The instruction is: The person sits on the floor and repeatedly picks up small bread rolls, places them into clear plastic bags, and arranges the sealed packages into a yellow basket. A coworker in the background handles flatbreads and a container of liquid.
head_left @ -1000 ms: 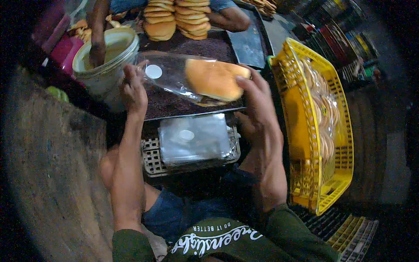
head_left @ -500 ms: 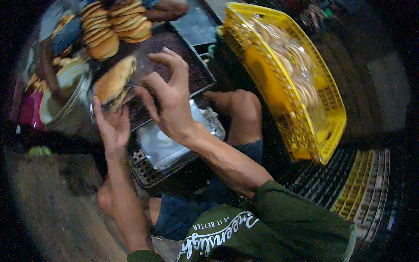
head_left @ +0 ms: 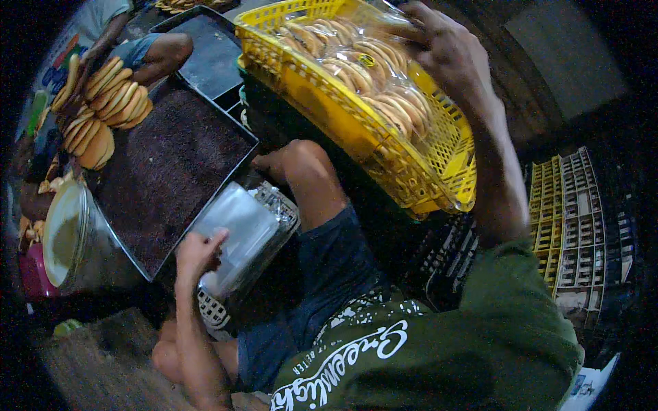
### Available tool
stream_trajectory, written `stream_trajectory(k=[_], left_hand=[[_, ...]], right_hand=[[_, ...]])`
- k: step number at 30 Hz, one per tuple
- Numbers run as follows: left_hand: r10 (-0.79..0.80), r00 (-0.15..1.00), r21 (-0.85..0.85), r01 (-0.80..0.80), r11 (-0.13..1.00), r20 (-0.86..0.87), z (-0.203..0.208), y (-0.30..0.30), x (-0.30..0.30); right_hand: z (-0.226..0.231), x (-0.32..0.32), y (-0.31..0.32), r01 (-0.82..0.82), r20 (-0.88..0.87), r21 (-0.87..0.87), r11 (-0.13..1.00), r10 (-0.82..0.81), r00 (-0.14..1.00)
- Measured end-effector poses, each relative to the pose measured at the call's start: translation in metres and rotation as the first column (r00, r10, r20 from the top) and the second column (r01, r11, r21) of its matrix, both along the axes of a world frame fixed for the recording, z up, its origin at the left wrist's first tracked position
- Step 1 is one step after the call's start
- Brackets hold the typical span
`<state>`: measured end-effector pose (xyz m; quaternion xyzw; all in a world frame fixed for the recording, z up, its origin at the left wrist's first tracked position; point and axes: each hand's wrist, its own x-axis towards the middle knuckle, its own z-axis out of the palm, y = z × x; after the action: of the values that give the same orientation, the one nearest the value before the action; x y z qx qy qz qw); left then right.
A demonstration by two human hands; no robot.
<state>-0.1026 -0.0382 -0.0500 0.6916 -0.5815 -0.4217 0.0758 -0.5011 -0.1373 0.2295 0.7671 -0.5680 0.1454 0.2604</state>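
At the top, my right hand is over the far right rim of a yellow plastic crate, its fingers closed on a clear-bagged bun that is partly hidden. Inside the crate lie several flat round buns in clear bags, in overlapping rows. My left hand rests with curled fingers at the near left edge of a stack of clear plastic bags. Whether a bag is pinched in its fingers cannot be made out. The stack sits on a small white basket between my knees.
A large tray of dark crumbly filling lies ahead on the left. Beside it are stacked buns, a co-worker's knee and a round bowl. More crates stand at the right.
My hands have parted. The right has carried the bagged bun up and right to the crate; the left has dropped to the bag stack. The view has turned to the right.
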Motion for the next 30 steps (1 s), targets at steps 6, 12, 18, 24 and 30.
stream_trajectory(k=[6,12,18,24,30], left_hand=[[-0.219,0.934,-0.055,0.244,0.968,0.284,-0.048,-0.005,-0.032],[-0.027,1.000,-0.043,0.027,0.999,0.014,-0.056,0.021,0.000],[0.100,0.967,-0.277,-0.164,0.947,-0.233,-0.046,0.026,-0.030],[0.355,0.920,-0.707,-0.360,0.609,-0.163,-0.008,0.041,0.010],[0.384,0.188,0.153,-0.695,0.702,-0.904,0.034,0.005,-0.044]], right_hand=[[-0.093,-0.238,-0.101,0.271,-0.089,0.612,0.742,-0.277,0.957],[-0.083,-0.153,-0.258,0.018,0.223,0.626,0.780,-0.201,0.954],[-0.155,0.193,-0.134,-0.768,0.747,0.385,0.512,0.317,0.585],[-0.188,0.271,-0.022,-0.836,0.741,0.441,0.326,0.393,0.544],[-0.198,0.168,0.007,-0.841,0.893,0.029,0.541,-0.391,-0.221]])
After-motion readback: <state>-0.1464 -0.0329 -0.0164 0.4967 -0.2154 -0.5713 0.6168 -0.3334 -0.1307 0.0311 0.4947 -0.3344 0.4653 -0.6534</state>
